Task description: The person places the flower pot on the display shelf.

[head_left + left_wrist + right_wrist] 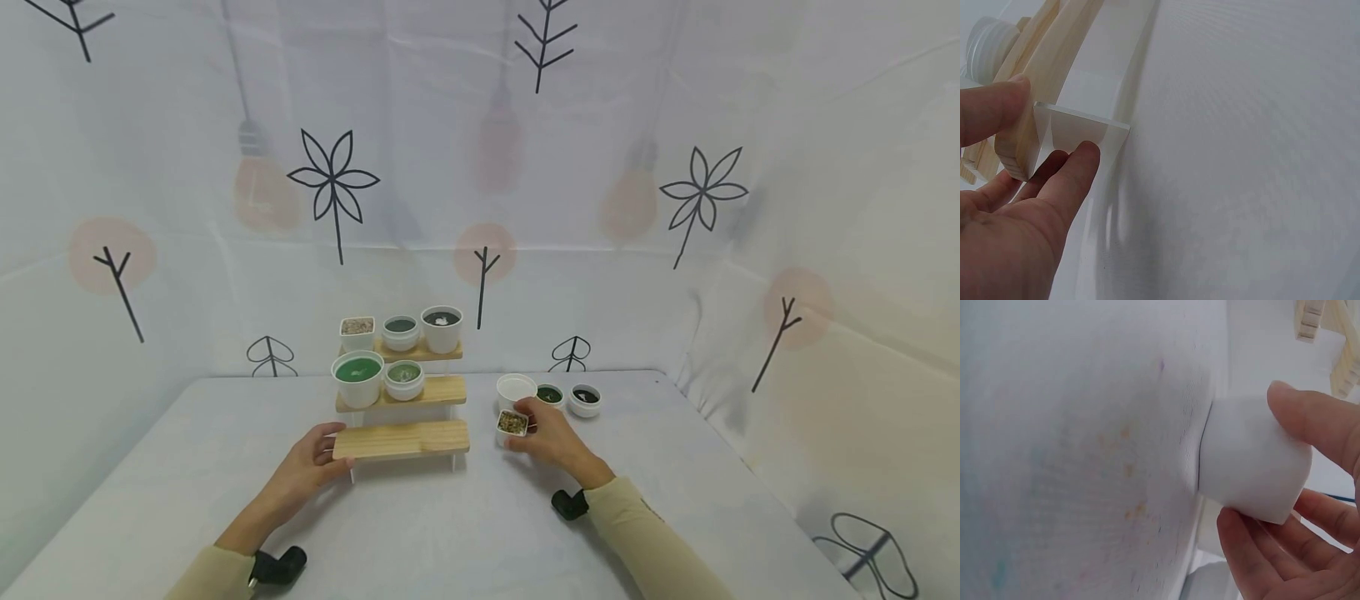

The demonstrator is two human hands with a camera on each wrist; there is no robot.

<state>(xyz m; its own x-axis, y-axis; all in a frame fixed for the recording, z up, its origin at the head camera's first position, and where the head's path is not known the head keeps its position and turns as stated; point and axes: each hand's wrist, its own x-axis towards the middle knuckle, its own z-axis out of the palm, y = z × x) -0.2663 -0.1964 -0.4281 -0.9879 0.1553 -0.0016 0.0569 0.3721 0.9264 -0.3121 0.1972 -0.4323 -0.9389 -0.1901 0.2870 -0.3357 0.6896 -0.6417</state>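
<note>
At the left end of the lowest board of a three-tier wooden shelf stand (401, 440), my left hand (306, 467) holds the board, thumb on one face and fingers about the clear leg (1079, 128). My right hand (555, 435) grips a small square white pot (512, 423) with grainy brown-green filling, thumb on one side and fingers on the other. In the right wrist view the pot's base (1207, 447) is at the tablecloth; whether it touches I cannot tell. Behind it stands a round white pot (516, 387).
Two low white pots, one with green filling (550, 395) and one with dark filling (585, 400), stand right of the round pot. The middle board carries a large green-filled pot (358, 379) and a low one (404, 381). Several pots, including a dark-filled one (442, 329), line the top board.
</note>
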